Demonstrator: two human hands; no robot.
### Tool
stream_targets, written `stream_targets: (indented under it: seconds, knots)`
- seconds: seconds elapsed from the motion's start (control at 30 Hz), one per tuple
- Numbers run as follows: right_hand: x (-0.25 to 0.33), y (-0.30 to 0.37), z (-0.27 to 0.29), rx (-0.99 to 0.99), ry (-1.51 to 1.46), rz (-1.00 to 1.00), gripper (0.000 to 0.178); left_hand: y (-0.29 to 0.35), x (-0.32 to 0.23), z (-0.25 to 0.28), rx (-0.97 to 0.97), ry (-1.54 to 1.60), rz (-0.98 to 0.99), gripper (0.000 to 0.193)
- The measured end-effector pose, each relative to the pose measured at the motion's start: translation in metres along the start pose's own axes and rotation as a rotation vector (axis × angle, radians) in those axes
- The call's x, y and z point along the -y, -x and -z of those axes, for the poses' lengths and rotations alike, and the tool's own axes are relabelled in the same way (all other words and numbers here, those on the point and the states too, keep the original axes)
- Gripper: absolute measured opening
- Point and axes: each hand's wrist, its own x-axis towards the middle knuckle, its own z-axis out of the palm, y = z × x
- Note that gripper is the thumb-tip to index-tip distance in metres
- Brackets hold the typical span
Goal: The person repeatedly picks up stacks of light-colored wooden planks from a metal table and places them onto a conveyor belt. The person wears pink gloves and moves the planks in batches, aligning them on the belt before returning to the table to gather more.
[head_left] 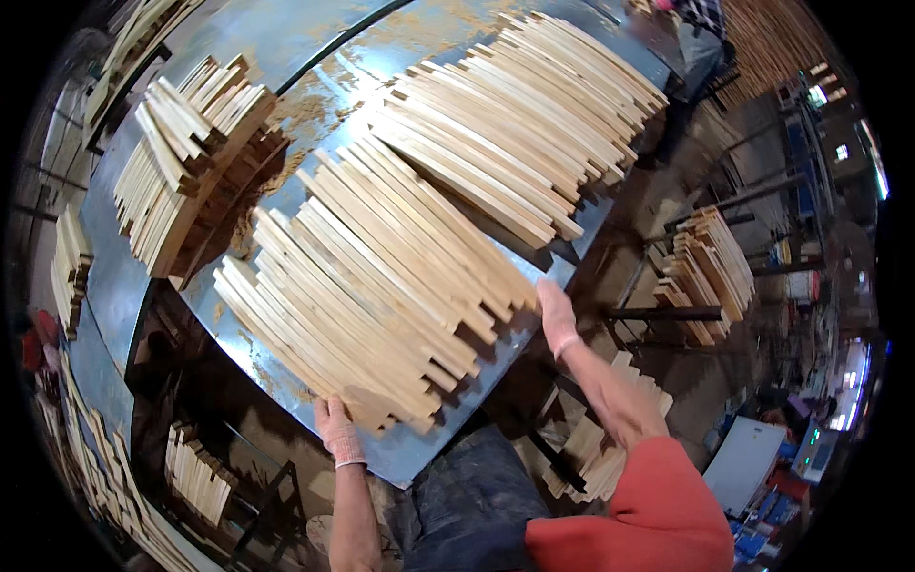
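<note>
A broad row of pale wooden strips lies side by side on a blue-grey metal table, their near ends uneven. My left hand, in a light pinkish glove, rests against the row's near left side, fingers stretched along the outermost strip. At the row's right side my right hand, gloved the same way, lies with straight fingers against the last strip. Neither hand wraps round a strip; the row sits between them. Past a narrow wedge-shaped gap, a second row of strips covers the far right of the table.
A taller stack of strips stands at the left, with sawdust around it. Below the table's right edge, more strips lean on a metal rack. Another person is at the far right. Strips also sit low at the left.
</note>
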Motion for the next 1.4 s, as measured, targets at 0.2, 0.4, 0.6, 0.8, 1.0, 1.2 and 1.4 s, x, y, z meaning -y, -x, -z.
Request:
stream_targets:
  seconds: [0.2, 0.4, 0.6, 0.8, 1.0, 1.2, 1.4]
  knots:
    - [0.025, 0.074, -0.025, 0.509, 0.042, -0.103, 0.055, -0.042, -0.045, 0.085, -0.056, -0.037, 0.050, 0.039]
    - [0.064, -0.059, -0.114, 0.141, 0.089, 0.199, 0.053, -0.134, -0.035, 0.100, -0.149, -0.431, -0.305, 0.059]
    - [0.116, -0.067, -0.189, 0.327, -0.406, 0.006, 0.057, -0.160, -0.001, 0.073, -0.180, 0.057, -0.031, 0.095]
    - [0.112, -0.040, -0.186, 0.606, -0.468, -0.334, 0.050, -0.135, 0.010, 0.094, 0.040, 0.502, 0.089, 0.100]
    - [0.117, 0.023, -0.204, 0.792, -0.302, -0.387, 0.067, -0.065, 0.082, 0.172, 0.213, 0.819, 0.436, 0.070]
    - [0.137, 0.075, -0.229, 0.936, -0.302, -0.413, 0.071, 0.001, 0.134, 0.225, 0.326, 0.978, 0.472, 0.046]
    - [0.137, 0.114, -0.225, 0.989, -0.126, -0.447, 0.043, 0.091, 0.162, 0.254, 0.176, 0.965, 0.451, 0.052]
